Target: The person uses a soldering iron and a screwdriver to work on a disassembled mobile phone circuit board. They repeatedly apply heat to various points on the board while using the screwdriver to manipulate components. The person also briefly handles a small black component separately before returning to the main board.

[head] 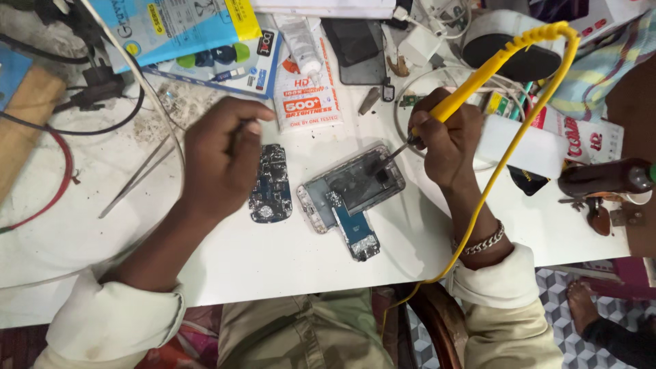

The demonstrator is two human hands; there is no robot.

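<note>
An opened phone body [355, 188] lies on the white table [273, 253], with a blue circuit board [357, 230] sticking out at its near edge. My right hand [444, 140] grips a yellow-handled soldering iron [471, 85], its tip touching the phone's inside. A second blue circuit board [271, 183] lies to the left. My left hand [222, 157] hovers over its upper left corner, fingers closed on a thin dark tool I cannot make out clearly.
Metal tweezers [137, 179] lie left of my left hand. Packets, a white tube [299, 42], cables and a charger crowd the far edge. A dark bottle [605, 178] lies at the right. A white block [523, 147] sits behind my right hand. Someone's foot [581, 301] shows below right.
</note>
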